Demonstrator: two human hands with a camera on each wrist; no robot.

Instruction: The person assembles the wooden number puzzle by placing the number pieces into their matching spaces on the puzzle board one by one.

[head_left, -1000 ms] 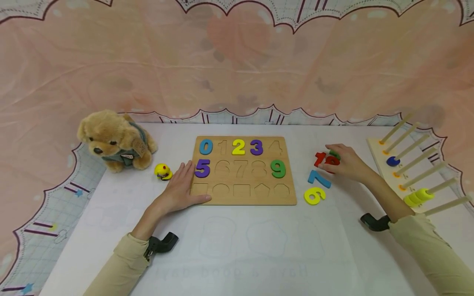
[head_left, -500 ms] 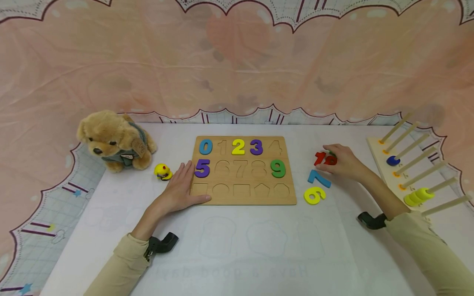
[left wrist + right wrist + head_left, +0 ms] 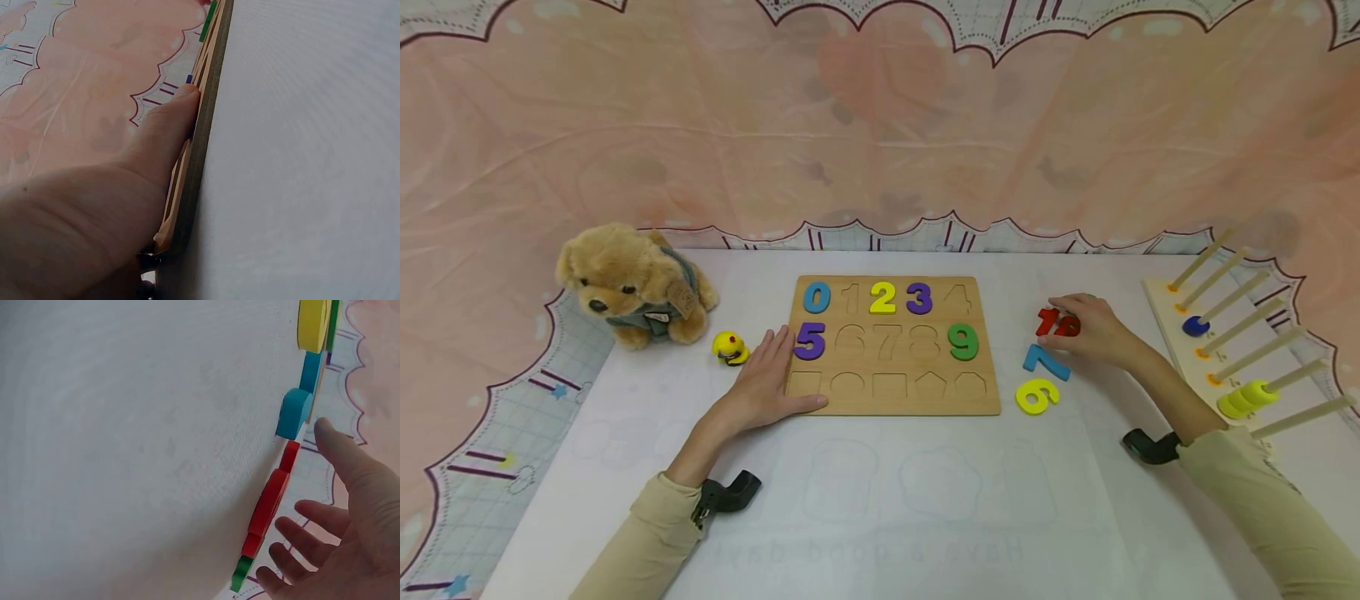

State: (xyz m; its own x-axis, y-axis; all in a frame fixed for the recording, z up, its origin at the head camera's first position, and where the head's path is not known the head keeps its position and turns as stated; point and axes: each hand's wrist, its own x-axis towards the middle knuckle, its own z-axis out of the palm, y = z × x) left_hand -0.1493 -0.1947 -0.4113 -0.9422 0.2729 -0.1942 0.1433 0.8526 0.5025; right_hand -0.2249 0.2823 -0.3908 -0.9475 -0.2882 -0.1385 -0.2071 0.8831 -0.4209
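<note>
My left hand (image 3: 763,382) lies on the left edge of a wooden number puzzle board (image 3: 895,404), thumb along its front edge, fingertips near the purple 5 (image 3: 810,342). Set in the board are also a blue 0 (image 3: 817,297), yellow 2 (image 3: 883,298), purple 3 (image 3: 919,297) and green 9 (image 3: 963,342). My right hand (image 3: 1093,327) hovers with parted fingers over a rounded red number piece (image 3: 1067,325), holding nothing. Beside that lies a red 1 (image 3: 1046,322). A green piece (image 3: 241,574) is mostly hidden by the hand in the head view.
Nearer me lie a blue 7 (image 3: 1046,362) and a yellow 6 (image 3: 1037,397). A pegged counting stand (image 3: 1187,333) with yellow and blue beads stands at the right. At the left sit a plush dog (image 3: 632,283) and a small yellow toy (image 3: 730,348).
My right hand has shifted slightly left over the red pieces, covering more of the green piece. The left hand and the board have stayed put.
</note>
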